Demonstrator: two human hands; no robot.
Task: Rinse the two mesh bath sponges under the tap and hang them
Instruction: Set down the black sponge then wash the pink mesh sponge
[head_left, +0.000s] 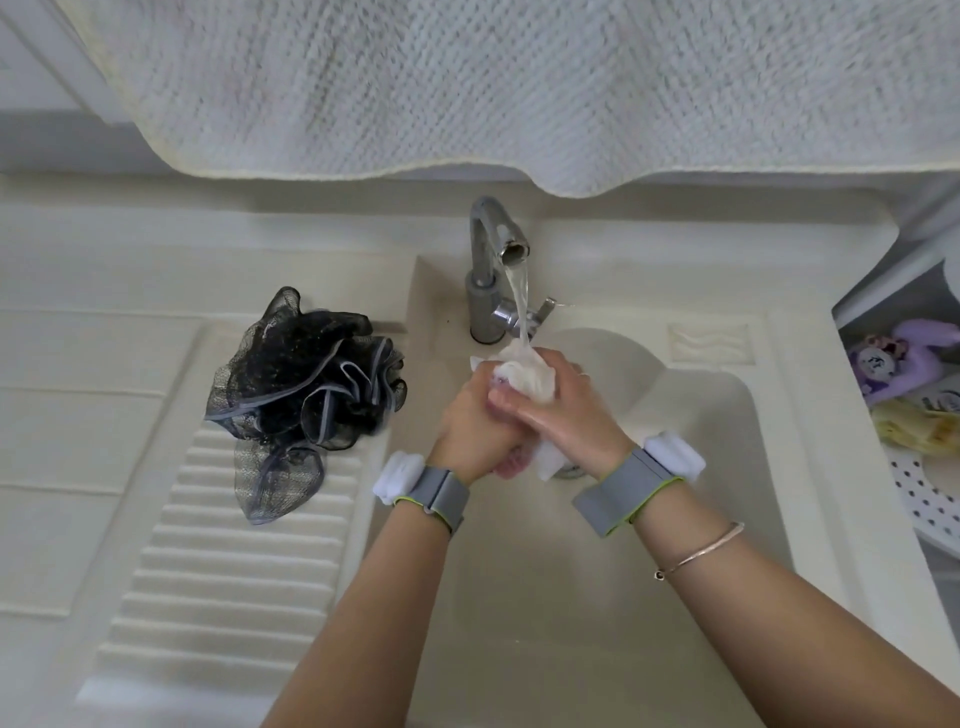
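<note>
We gripped the white sponge (524, 376) in both fists, left hand (475, 421) and right hand (550, 402) curled around it beneath the tap (491, 260) stream. The black sponge (306, 384) lay just left of our left hand, nearer that hand, its length running toward us.

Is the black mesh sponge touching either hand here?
Apart. The head view shows the black mesh sponge lying on the ribbed drainboard, bare surface between it and the left hand.
</note>
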